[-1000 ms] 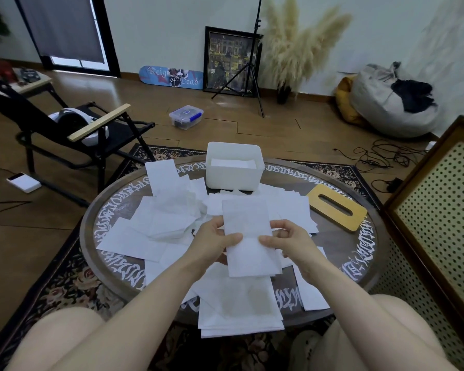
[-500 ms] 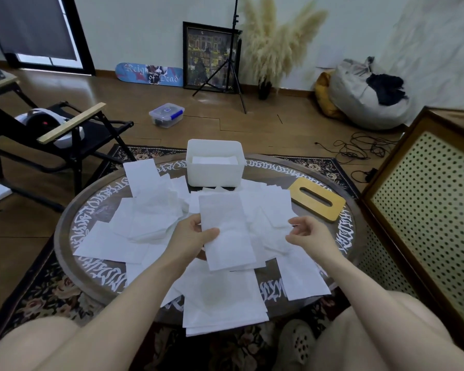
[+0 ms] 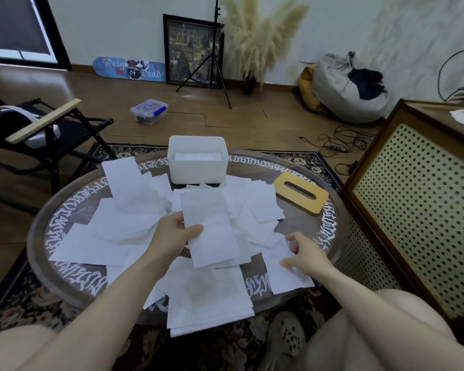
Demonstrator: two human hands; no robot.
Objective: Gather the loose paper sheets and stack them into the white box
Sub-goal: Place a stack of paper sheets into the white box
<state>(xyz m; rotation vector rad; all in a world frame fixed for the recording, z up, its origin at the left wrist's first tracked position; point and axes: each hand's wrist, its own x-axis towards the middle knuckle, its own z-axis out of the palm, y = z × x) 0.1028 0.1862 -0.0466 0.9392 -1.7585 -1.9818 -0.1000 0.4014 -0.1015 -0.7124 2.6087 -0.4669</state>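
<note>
Several loose white paper sheets (image 3: pixel 123 207) lie scattered over the round table (image 3: pixel 330 231). The white box (image 3: pixel 198 172) stands at the table's far side with some sheets inside. My left hand (image 3: pixel 172 236) pinches one long sheet (image 3: pixel 212 231) by its left edge and holds it above the pile. My right hand (image 3: pixel 306 255) is lower and to the right, its thumb and fingers closing on a sheet (image 3: pixel 287 274) that lies near the table's right front edge. A thicker stack (image 3: pixel 209 298) hangs over the near edge.
A yellow wooden lid with a slot (image 3: pixel 300 192) lies on the table's right. A perforated cabinet (image 3: pixel 418 210) stands close on the right, a black folding chair (image 3: pixel 46 135) on the left. My knees flank the near edge of the table.
My right hand let go of the long sheet and moved down and right onto a sheet on the table. My left hand alone keeps the long sheet.
</note>
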